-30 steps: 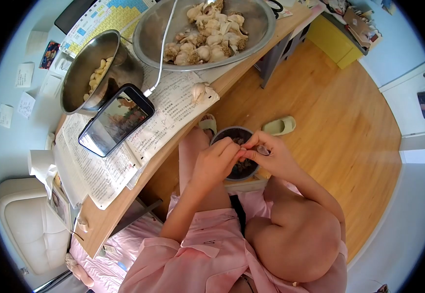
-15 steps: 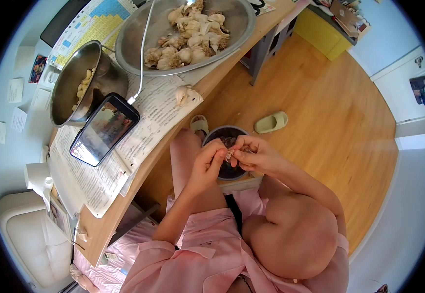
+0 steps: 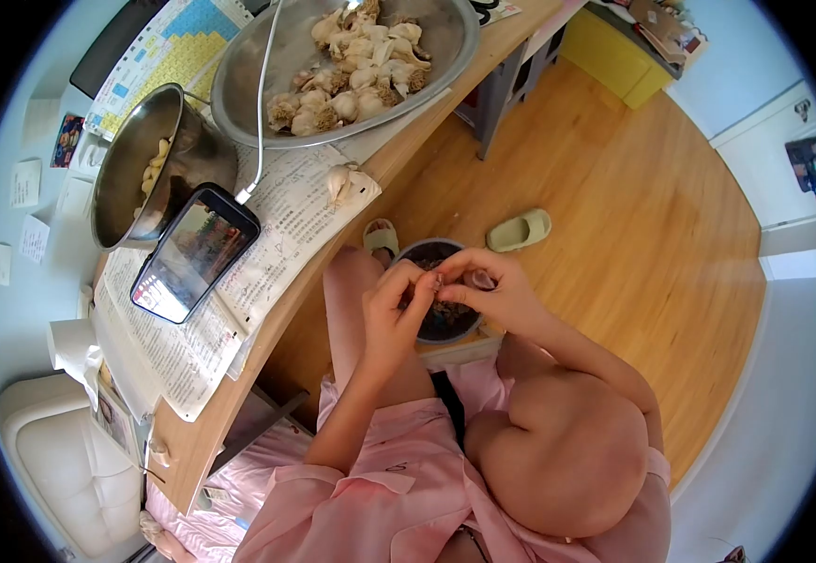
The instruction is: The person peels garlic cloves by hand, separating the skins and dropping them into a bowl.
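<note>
My left hand (image 3: 391, 308) and my right hand (image 3: 502, 293) meet over a grey bin (image 3: 465, 330) on the floor, fingertips pinched together. Between them is a small garlic clove (image 3: 438, 282), mostly covered by the fingers. A pinkish-purple piece (image 3: 479, 280), perhaps another clove, shows against the curled fingers of my right hand. Dark scraps lie inside the bin. On the desk, a wide metal basin (image 3: 239, 80) holds several garlic bulbs (image 3: 356, 70). A metal pot (image 3: 113, 188) contains pale peeled cloves (image 3: 156, 167).
A phone (image 3: 197, 251) with a white cable leans against the pot on printed sheets (image 3: 183, 371). One garlic bulb (image 3: 340, 184) lies near the desk edge (image 3: 300, 296). Green slippers (image 3: 519, 230) and a yellow box (image 3: 612, 58) are on the wooden floor.
My fingers have shifted slightly upward and curled closer around the clove. More of the bin's inside now shows below them. The desk things sit slightly further left as the view moves.
</note>
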`<state>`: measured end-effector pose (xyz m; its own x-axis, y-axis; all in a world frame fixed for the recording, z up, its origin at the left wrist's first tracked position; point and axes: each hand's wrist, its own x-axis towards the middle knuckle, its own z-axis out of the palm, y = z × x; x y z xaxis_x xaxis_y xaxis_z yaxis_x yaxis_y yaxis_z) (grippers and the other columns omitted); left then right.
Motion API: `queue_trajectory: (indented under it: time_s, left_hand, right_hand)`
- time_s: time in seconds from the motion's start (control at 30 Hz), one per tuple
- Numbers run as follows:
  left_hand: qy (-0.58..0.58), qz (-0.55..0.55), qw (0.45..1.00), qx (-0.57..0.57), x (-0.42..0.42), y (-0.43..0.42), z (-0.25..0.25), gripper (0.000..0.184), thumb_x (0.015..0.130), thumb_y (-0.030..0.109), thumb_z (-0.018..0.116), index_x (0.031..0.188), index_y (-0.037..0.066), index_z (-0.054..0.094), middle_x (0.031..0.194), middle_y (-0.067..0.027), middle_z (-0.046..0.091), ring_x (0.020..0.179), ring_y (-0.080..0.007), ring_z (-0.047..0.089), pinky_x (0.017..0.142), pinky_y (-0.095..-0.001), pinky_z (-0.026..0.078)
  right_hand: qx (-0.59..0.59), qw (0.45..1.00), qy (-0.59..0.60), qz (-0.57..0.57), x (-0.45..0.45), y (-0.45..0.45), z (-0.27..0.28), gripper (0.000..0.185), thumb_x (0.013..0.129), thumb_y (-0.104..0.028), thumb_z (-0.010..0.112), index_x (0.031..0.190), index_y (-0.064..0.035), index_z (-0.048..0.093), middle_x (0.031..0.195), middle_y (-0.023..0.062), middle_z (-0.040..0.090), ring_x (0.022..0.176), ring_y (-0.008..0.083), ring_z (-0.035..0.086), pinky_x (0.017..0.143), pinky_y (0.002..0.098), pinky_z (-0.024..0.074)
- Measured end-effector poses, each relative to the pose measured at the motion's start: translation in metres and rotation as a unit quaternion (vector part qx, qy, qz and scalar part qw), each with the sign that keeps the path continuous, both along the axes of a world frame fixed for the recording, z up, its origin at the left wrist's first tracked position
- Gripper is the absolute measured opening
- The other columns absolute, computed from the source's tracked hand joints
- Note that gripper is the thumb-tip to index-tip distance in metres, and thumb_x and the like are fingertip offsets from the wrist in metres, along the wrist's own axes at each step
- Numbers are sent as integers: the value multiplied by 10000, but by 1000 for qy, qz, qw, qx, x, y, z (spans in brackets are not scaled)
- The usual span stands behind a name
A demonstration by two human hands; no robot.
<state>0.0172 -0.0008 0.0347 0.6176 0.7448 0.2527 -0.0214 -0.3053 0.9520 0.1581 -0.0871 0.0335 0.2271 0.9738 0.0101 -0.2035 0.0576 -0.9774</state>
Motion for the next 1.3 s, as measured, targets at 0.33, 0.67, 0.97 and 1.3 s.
queue_trajectory:
  time_s: [0.33,0.67,0.97,1.3]
  left_hand:
    - [56,6,994,-95,-5,-4,-24,217,930,132,527,753,7,544,656,25,488,586,-51,428,525,-192,331]
    - [184,28,979,82,7,7,-87,111,859,111,600,874,6,634,703,-86,611,592,-144,576,541,-271,438]
    - [228,-37,970,73,15,20,-146,158,881,144,550,902,-3,602,818,-144,592,716,-310,596,641,-377,466]
    - [255,-47,961,101,14,18,-158,170,882,145,547,910,-11,607,916,-147,595,797,-316,601,709,-374,482]
  right_hand:
    - [-49,996,62,-38,1,-2,0,180,854,-62,625,1014,18,607,923,38,637,819,57,575,700,186,457]
    - [-43,995,59,-72,4,1,-7,207,912,-128,554,1065,6,593,911,59,641,563,50,495,481,171,393]
    - [-64,997,41,-30,7,-1,-4,240,939,-181,512,1075,6,576,930,81,606,597,70,511,498,188,418]
    - [-89,994,54,25,7,-1,-8,223,940,-169,505,1087,-8,555,772,29,518,553,53,456,491,193,390]
